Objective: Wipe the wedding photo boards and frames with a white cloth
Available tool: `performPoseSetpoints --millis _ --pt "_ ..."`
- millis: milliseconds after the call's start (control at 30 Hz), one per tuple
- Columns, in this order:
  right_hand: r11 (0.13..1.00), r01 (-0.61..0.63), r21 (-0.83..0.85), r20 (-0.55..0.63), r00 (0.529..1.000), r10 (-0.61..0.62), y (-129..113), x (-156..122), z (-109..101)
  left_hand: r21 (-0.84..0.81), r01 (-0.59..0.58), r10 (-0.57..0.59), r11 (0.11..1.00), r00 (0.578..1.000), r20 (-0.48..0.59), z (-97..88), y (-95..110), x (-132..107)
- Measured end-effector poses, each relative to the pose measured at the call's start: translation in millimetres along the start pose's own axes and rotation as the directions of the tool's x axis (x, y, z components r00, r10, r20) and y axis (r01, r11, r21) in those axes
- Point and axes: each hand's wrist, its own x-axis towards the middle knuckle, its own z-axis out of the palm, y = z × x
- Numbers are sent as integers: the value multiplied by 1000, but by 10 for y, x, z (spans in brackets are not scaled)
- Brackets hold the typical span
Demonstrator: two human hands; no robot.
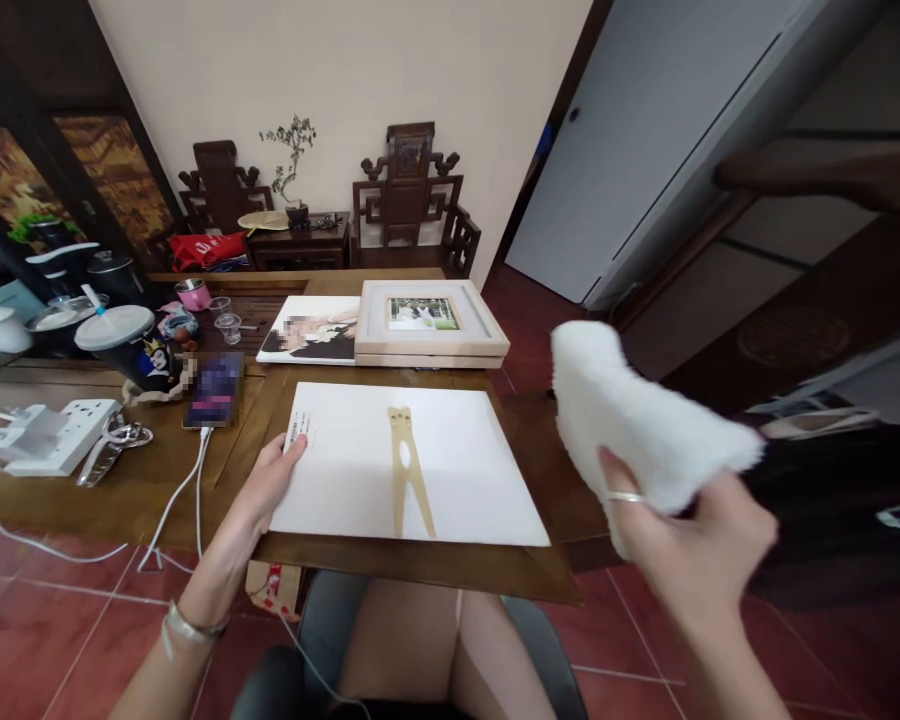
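A white rectangular panel [345, 470] lies at the table's front edge. On its upper face is a flat gold-coloured easel leg [400, 460] with two prongs, fixed at the top by small dark screws or rivets. My left hand [274, 475] grips the panel's left edge, thumb on top and fingers mostly hidden. To the right of the table, in the air, my right hand [690, 540] is closed on a fluffy white cloth [637, 420], apart from the panel. Small print runs along the panel's left side.
Behind the panel are light wooden picture frames [487, 325], stacked, and a photo print [307, 340]. Left of it are a phone [214, 390] on a white cable, a dark cup [139, 350] with a lid and straw, and a power strip [75, 440].
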Motion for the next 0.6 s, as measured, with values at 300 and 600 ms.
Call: performPoseSetpoints --millis 300,600 --pt "808 469 357 498 636 -590 -219 -232 200 321 -119 106 940 993 61 -41 31 82" --pt "785 426 451 584 524 -620 -205 -288 478 779 -385 554 495 831 59 -18 -131 13"
